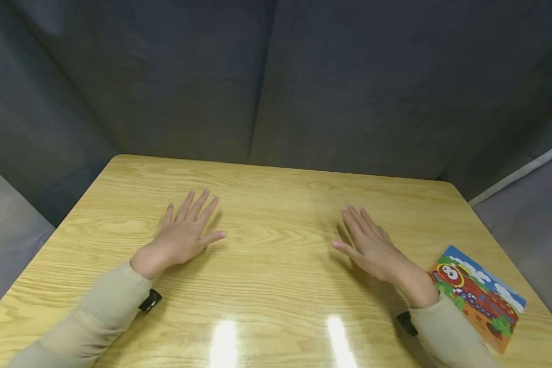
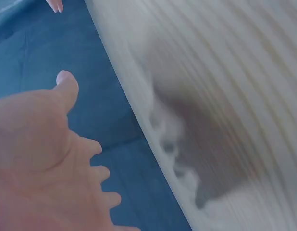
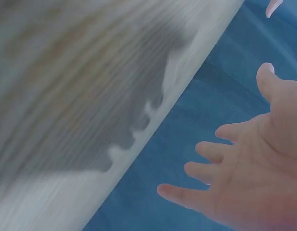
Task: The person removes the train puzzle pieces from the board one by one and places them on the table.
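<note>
Plainly, dark, matte curtains [image 1: 349, 76] are forming the far backdrop, hanging in broad folds and seams. Before them, a pale yellow table [image 1: 267, 286] with rounded far corners is showing wavy wood grain, its glossy top reflecting two bright streaks on the near side. Loose beige sleeves [image 1: 96, 312] are covering both forearms. At the near right, a thin rectangular picture board [image 1: 487, 294], printed with a red cartoon creature, is lying aslant on the wood, the right sleeve partly covering it from view. The left hand [image 1: 181, 240] and the right hand [image 1: 374, 250] are hovering well apart over the middle, their fingers straight and spread. Small black devices [image 1: 150, 300] are sitting at the wrists. The wrist views are revealing both palms, while the head view is displaying the backs of the hands; only the head view is including the picture board.
</note>
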Demonstrator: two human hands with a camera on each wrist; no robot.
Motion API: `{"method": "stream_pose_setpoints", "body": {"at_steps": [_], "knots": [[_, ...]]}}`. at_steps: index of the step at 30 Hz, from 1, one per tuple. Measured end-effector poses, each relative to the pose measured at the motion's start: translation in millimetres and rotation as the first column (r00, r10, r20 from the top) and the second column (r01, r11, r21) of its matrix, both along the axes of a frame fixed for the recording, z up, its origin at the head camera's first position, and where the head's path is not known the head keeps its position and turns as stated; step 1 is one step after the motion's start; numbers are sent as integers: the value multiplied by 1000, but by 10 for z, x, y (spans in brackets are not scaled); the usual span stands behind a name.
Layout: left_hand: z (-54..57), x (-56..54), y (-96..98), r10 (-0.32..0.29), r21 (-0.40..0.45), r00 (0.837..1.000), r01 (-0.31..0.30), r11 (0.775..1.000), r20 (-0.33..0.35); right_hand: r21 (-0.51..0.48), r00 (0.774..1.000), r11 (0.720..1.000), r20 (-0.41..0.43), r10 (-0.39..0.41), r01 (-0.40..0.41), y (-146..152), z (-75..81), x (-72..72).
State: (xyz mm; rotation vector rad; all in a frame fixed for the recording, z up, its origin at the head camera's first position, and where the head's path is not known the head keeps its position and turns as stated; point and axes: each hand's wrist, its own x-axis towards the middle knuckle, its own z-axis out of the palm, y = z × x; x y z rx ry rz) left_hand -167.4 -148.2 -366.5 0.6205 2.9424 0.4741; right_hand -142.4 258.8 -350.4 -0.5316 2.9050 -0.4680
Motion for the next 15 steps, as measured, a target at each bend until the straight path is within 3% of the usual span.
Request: {"method": "stream_pose_setpoints", "body": {"at_steps": [4,8,15], "knots": [[-6,10,229,-80,26,996,80,996,29,-22,1000,1000,-1,-11,11,114,30,126],[57,70,531,-166,39,984,164,986,58,-35,999,999,8,-39,39,269,31,230],[130,180,1145,-338,-22,936,342,940,98,-71,997,995,27,-75,77,602,-29,373]]}}
